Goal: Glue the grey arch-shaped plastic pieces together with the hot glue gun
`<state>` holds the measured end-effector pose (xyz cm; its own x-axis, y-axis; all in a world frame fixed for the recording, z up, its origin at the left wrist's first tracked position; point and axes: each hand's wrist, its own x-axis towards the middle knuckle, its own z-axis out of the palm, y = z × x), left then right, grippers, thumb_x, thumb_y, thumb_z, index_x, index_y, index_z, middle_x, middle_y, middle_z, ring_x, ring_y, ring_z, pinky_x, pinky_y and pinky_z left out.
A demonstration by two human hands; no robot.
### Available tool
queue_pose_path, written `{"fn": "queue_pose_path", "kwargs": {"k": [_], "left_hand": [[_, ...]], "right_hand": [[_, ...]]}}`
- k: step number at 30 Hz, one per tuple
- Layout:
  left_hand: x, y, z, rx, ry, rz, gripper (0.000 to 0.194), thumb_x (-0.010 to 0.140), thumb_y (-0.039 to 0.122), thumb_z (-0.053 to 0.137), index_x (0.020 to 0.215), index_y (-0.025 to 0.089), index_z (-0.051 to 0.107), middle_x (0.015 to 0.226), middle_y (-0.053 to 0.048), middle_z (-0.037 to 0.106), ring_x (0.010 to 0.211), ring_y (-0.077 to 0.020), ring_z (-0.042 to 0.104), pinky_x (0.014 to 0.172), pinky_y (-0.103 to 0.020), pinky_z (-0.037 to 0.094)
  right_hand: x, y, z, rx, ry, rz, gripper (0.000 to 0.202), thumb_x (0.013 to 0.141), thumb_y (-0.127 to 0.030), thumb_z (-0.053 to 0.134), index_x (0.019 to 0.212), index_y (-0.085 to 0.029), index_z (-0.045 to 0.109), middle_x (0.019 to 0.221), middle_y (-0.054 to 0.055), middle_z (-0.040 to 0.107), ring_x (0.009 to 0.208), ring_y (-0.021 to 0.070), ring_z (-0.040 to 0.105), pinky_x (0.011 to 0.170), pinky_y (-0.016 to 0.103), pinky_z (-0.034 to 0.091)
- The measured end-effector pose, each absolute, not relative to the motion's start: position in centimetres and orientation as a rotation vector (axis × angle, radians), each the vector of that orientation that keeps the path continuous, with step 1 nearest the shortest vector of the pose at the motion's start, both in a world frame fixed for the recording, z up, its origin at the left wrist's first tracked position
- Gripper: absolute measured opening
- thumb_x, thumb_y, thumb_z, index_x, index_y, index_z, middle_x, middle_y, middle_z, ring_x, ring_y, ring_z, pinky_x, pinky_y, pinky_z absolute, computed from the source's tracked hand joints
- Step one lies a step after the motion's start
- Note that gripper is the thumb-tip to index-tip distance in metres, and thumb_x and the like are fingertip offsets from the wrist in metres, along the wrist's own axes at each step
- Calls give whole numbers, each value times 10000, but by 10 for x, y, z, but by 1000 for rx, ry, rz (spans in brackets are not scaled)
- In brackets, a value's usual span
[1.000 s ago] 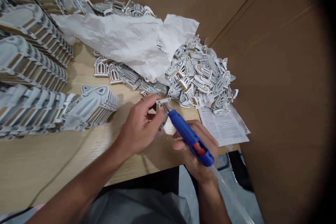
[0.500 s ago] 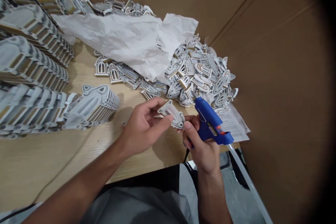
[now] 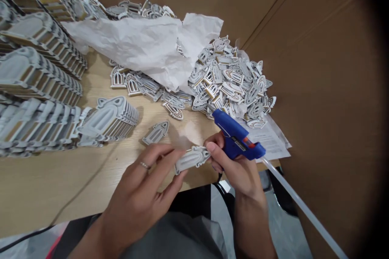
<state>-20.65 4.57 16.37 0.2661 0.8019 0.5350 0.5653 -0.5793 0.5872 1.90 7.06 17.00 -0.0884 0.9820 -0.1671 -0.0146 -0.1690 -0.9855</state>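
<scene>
My left hand [image 3: 148, 188] pinches the left end of a small grey-white arched window piece [image 3: 192, 159] between thumb and fingers, above the table's front part. At the piece's right tip, the thumb and a finger of my right hand [image 3: 232, 166] also touch it. That same hand holds a blue glue gun [image 3: 238, 137], its nozzle end towards the upper left and a long clear glue stick [image 3: 304, 206] trailing from its back. Another arched piece [image 3: 156, 132] lies flat on the table just beyond my left fingers.
A heap of arched pieces [image 3: 234, 81] fills the back right, partly under crumpled white paper [image 3: 136, 44]. Tall stacked rows [image 3: 42, 77] stand at the left, a shorter stack [image 3: 109, 119] beside them. Printed sheets [image 3: 270, 139] lie at the table's right edge; cardboard [image 3: 319, 89] rises behind.
My left hand has turned over, its back now up, and moved nearer my body with the window piece, which now lies more level. A separate piece now shows on the table beyond it.
</scene>
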Motion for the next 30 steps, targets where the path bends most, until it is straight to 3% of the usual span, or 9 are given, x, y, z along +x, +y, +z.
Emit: {"fn": "queue_pose_path", "kwargs": {"k": [5, 11, 18, 30], "left_hand": [[-207, 36, 147, 2201, 1612, 1418, 465, 878, 26, 821, 1306, 170, 711, 1130, -110, 743, 1031, -251, 717, 983, -414, 589], [-195, 42, 121, 2104, 1974, 1481, 448, 864, 95, 852, 1287, 158, 721, 1112, -158, 750, 1014, -305, 709, 940, -476, 584], [-191, 50, 112, 2048, 2068, 1425, 331, 920, 158, 816, 1239, 140, 728, 1146, -181, 732, 1064, -322, 690, 983, -505, 574], [-191, 58, 102, 2031, 2040, 1338, 302, 968, 171, 754, 1262, 193, 694, 1167, -152, 700, 1103, -318, 668, 1006, -518, 559]], "right_hand": [[-1, 75, 169, -1403, -1382, 1238, 319, 1057, -480, 734, 904, -234, 601, 895, -8, 708, 578, 101, 474, 571, 303, 433], [-2, 74, 166, -1442, -1350, 1206, 335, 1022, -486, 762, 872, -245, 584, 918, 4, 710, 695, 147, 589, 698, 328, 519], [9, 71, 168, -1536, -1401, 1103, 341, 1003, -487, 750, 845, -224, 603, 937, 49, 730, 729, 153, 633, 694, 314, 517], [26, 68, 160, -1573, -1359, 1059, 380, 1004, -566, 760, 846, -249, 624, 925, 53, 746, 699, 180, 626, 599, 317, 506]]}}
